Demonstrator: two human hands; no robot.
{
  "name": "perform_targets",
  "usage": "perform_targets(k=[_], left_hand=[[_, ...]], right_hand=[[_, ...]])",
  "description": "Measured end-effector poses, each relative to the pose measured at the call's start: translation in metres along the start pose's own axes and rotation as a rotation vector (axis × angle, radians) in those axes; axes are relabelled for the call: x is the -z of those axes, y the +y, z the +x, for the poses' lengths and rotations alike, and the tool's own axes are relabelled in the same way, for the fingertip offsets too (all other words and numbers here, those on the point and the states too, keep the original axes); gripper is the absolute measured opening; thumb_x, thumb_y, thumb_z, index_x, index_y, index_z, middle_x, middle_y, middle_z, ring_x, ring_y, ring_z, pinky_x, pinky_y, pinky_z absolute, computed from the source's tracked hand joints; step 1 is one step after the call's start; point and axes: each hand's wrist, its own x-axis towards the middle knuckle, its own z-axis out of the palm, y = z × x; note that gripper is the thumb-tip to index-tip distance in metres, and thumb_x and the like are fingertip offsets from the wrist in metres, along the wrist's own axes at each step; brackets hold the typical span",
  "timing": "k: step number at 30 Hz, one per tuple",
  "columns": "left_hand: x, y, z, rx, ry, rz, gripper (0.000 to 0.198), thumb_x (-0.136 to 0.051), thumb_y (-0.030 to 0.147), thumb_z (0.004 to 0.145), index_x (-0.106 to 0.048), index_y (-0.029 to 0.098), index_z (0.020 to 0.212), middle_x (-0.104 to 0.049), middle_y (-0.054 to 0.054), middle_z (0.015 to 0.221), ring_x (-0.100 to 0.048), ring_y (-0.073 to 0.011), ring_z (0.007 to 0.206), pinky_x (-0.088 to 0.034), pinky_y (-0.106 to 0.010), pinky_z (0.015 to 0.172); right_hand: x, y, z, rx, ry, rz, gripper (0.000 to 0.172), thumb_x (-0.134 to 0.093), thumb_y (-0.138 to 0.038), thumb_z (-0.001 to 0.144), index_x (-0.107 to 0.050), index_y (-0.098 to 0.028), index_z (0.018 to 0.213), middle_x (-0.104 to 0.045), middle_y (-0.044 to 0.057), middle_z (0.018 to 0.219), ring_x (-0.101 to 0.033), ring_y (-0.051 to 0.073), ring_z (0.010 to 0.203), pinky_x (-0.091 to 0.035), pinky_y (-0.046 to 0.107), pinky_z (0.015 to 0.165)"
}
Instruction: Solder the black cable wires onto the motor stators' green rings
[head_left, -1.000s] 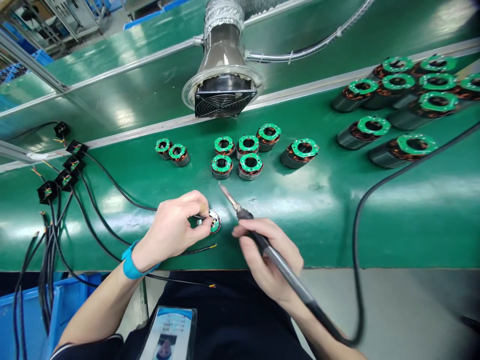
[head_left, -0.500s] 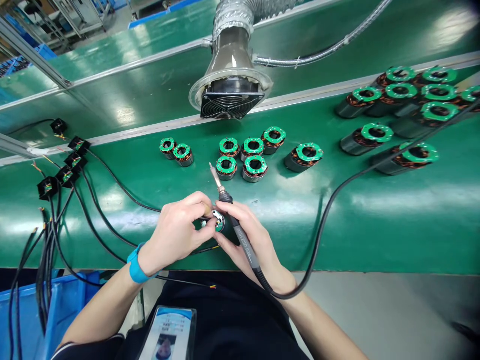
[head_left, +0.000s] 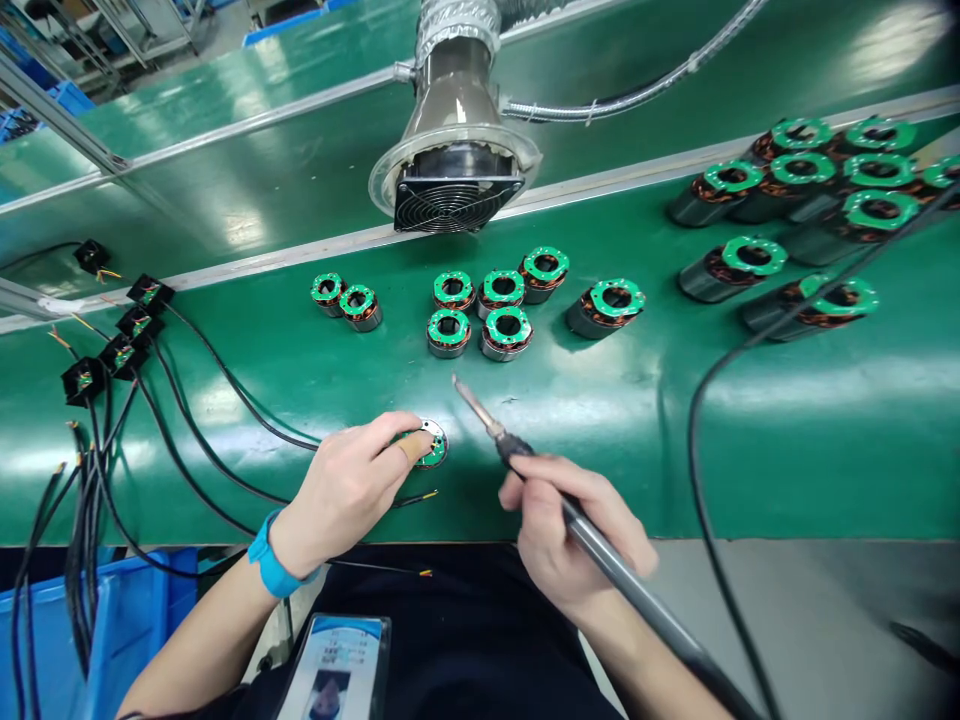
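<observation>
Near the bench edge, the left hand (head_left: pixel 341 490) rests on a small wound stator (head_left: pixel 433 446) topped by a green circuit board; this part lies flat on the green bench (head_left: pixel 600 450), just left of centre. The left fingers are drawn in and nearly closed, with a tan-covered fingertip (head_left: pixel 414 447) pressing on the board and hiding part of it. The grip on the far side cannot be seen. A thin black lead (head_left: pixel 412 499) runs from the stator towards the right.

The right hand (head_left: pixel 570 530) is closed around a soldering iron (head_left: pixel 615 565) in a pen grip, with its tip (head_left: pixel 465 395) pointing far and left, near the stator but not touching it.

Good practice here is to keep the small part pinned still and bring the tip in slowly at a low angle, so that the fingers stay clear of the heat.

Beyond the hands, finished stators (head_left: pixel 480 310) stand in a loose group beneath a fume extractor (head_left: pixel 451 205). A blue wrist strap (head_left: pixel 271 555) circles the left wrist.
</observation>
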Motion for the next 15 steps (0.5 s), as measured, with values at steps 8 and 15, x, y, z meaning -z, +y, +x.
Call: perform_targets(k=[8,15], left_hand=[[-0.006,0.004,-0.002,-0.025,0.092,0.101,0.012,-0.062,0.013,0.104,-0.068,0.017,0.113,-0.08,-0.01,0.115,-0.079,-0.0166,0.086,-0.061,-0.026,0.069],[-0.008,0.005,-0.004,-0.01,0.098,0.082,0.014,-0.065,0.01,0.102,-0.067,0.016,0.114,-0.079,-0.011,0.117,-0.079,-0.0188,0.09,-0.062,-0.028,0.07]], right_hand=[[-0.005,0.008,-0.014,0.102,0.187,-0.085,0.032,-0.048,-0.031,0.104,-0.066,-0.025,0.079,-0.048,-0.007,0.047,-0.048,0.014,0.037,-0.052,0.033,0.044],[-0.003,0.005,-0.012,0.083,0.099,-0.013,0.025,-0.05,-0.02,0.098,-0.069,-0.024,0.083,-0.054,-0.007,0.051,-0.051,0.014,0.04,-0.054,0.032,0.048]])
